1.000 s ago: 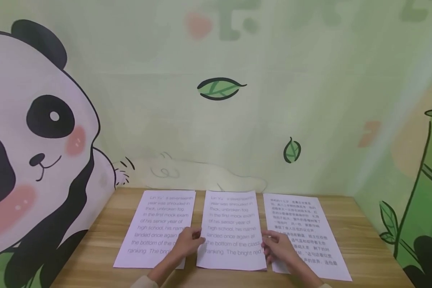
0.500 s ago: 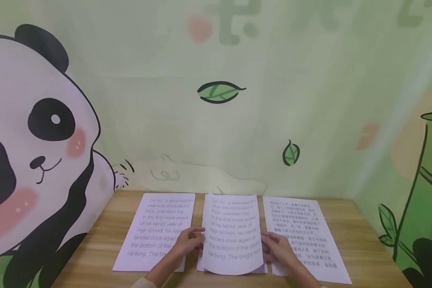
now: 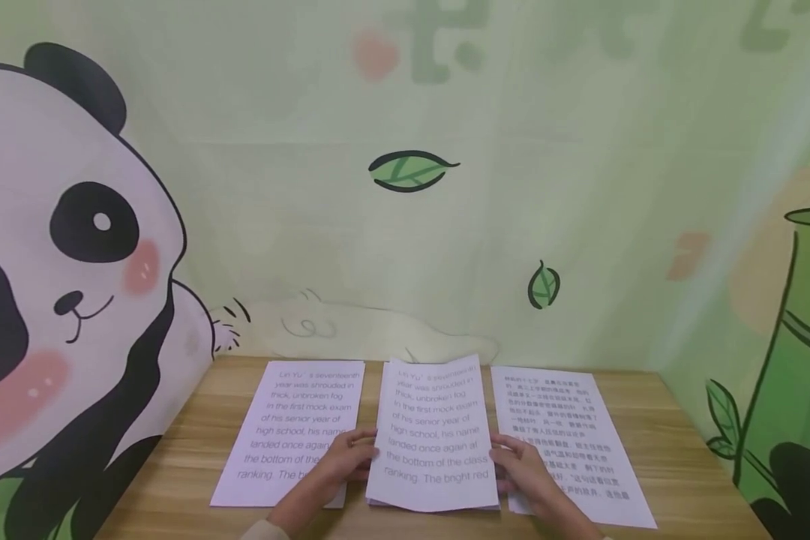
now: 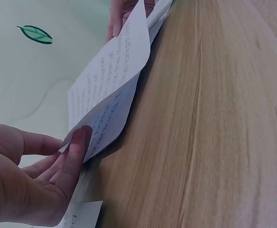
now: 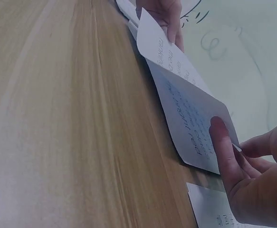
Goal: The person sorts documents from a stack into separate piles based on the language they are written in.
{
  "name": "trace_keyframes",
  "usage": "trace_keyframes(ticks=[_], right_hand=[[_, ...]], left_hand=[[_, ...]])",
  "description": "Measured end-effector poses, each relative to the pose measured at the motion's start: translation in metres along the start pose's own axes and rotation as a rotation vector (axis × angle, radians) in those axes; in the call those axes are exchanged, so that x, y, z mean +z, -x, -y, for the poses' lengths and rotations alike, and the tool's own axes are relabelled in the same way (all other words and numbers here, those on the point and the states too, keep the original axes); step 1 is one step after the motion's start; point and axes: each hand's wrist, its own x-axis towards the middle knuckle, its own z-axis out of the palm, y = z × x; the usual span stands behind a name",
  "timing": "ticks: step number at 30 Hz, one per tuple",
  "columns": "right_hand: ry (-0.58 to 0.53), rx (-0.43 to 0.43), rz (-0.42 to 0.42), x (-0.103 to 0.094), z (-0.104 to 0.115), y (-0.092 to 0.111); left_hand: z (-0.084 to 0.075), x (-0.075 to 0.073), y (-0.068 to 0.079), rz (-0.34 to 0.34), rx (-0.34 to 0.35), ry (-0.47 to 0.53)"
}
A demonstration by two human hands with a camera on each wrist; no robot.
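Note:
A printed sheet of paper [image 3: 433, 435] with large English text is raised over the middle stack and bows between my hands. My left hand [image 3: 346, 461] pinches its left edge, thumb above and fingers beneath, as the left wrist view shows. On the opposite edge my right hand [image 3: 523, 469] pinches the sheet the same way. Under it lies the rest of the middle paper stack [image 5: 169, 116], its top page printed with the same text. In the right wrist view the raised sheet [image 5: 171, 59] stands apart from that stack along the near edge.
To the left lies another stack of English pages [image 3: 290, 427], partly under my left forearm. A stack with smaller Chinese text [image 3: 567, 420] lies to the right, partly behind my right hand. All rest on a wooden table [image 3: 175, 480], against a green panda-printed backdrop [image 3: 405, 247].
The top sheet of the middle stack has come up off the pages beneath, held at both side edges. Half a second ago its near edge bowed lower; now its far right corner stands higher.

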Motion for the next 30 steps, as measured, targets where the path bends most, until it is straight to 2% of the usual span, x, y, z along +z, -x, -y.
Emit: trace_keyframes(ticks=[4,11,17,25,30], right_hand=[[-0.020,-0.043,0.026,0.001,0.003,0.002],[-0.046,-0.075,0.101,0.007,0.007,0.009],[-0.077,-0.103,0.149,0.019,0.009,0.014],[-0.120,-0.107,0.233,0.045,0.011,0.011],[-0.103,-0.137,0.259,0.066,0.012,0.009]], left_hand=[[-0.001,-0.006,0.004,-0.017,0.025,0.039],[-0.001,-0.022,0.013,-0.026,0.051,0.045],[0.000,-0.042,0.022,0.033,0.093,0.042],[0.008,-0.081,0.026,0.093,0.095,0.019],[0.022,-0.111,0.029,0.175,0.125,0.033]])
